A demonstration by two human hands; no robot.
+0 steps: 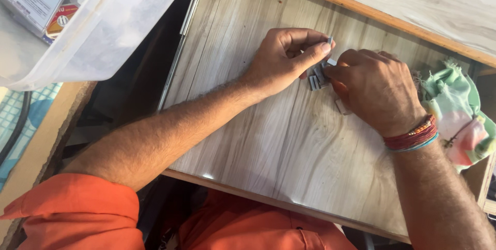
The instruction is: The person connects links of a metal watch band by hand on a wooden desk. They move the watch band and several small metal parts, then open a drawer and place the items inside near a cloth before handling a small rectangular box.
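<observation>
small grey plastic pieces: a little cluster of flat, ridged grey plastic parts (316,77), lying on the pale wood-grain worktop (258,126).
place: near the worktop's far edge, between the two hands and partly hidden by them.
one grey piece: a small sliver (329,40) pinched upright at the fingertips of the left hand (284,59), just above the cluster.
pale block: a small whitish piece (342,107) flat on the worktop, just under the right hand (374,90), nearer than the cluster.
</observation>
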